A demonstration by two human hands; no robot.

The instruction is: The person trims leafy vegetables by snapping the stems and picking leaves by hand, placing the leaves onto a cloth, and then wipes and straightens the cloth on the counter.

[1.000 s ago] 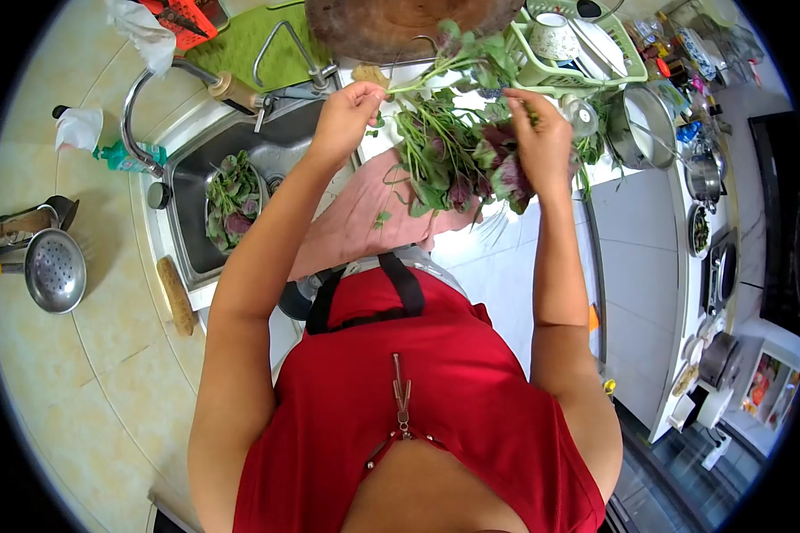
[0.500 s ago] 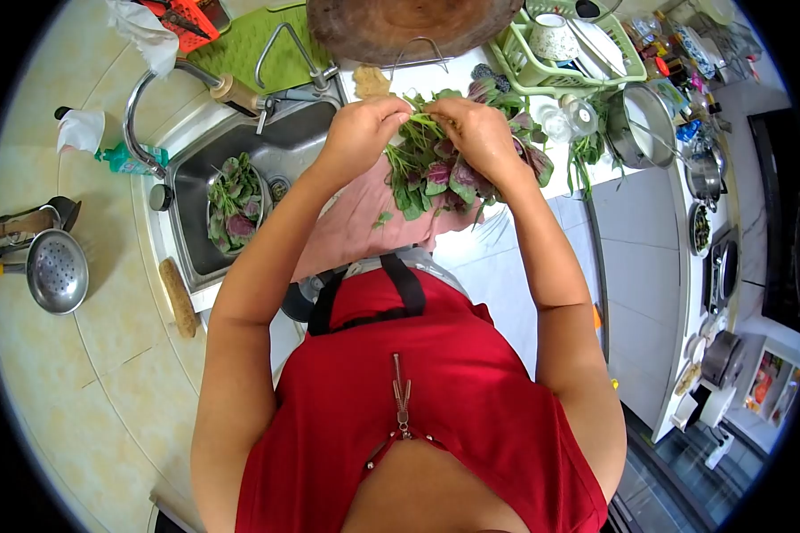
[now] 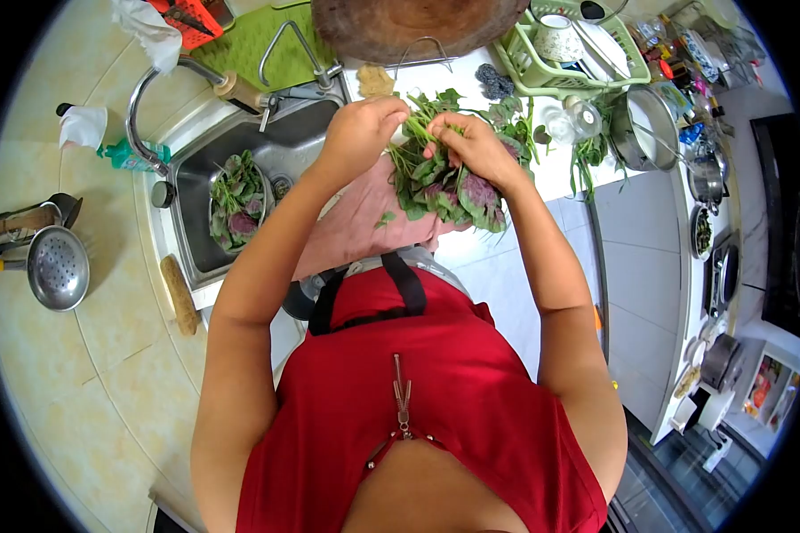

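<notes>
Red-and-green amaranth (image 3: 440,191) lies in a leafy heap over the counter edge and a pink cloth (image 3: 356,213). My left hand (image 3: 362,133) is closed at the left of the heap, its thumb and fingers pinching green amaranth stems. Just to its right, my right hand (image 3: 476,149) is curled over the bunch, with thumb and forefinger together at the stems. Its palm side and some of what it grips are hidden. More amaranth (image 3: 238,200) sits in a container in the sink at left.
The steel sink (image 3: 191,235) with its curved faucet (image 3: 133,115) is on my left. Behind the greens are a round wooden board (image 3: 409,31), a dark scrubber (image 3: 493,82) and a green dish rack (image 3: 551,87). A glass jar (image 3: 580,118) and a metal pot (image 3: 627,147) stand right.
My right hand has turned, so its curled fingertips now show. The leaves under it have shifted left and down, uncovering the scrubber. My left hand stays nearly in place.
</notes>
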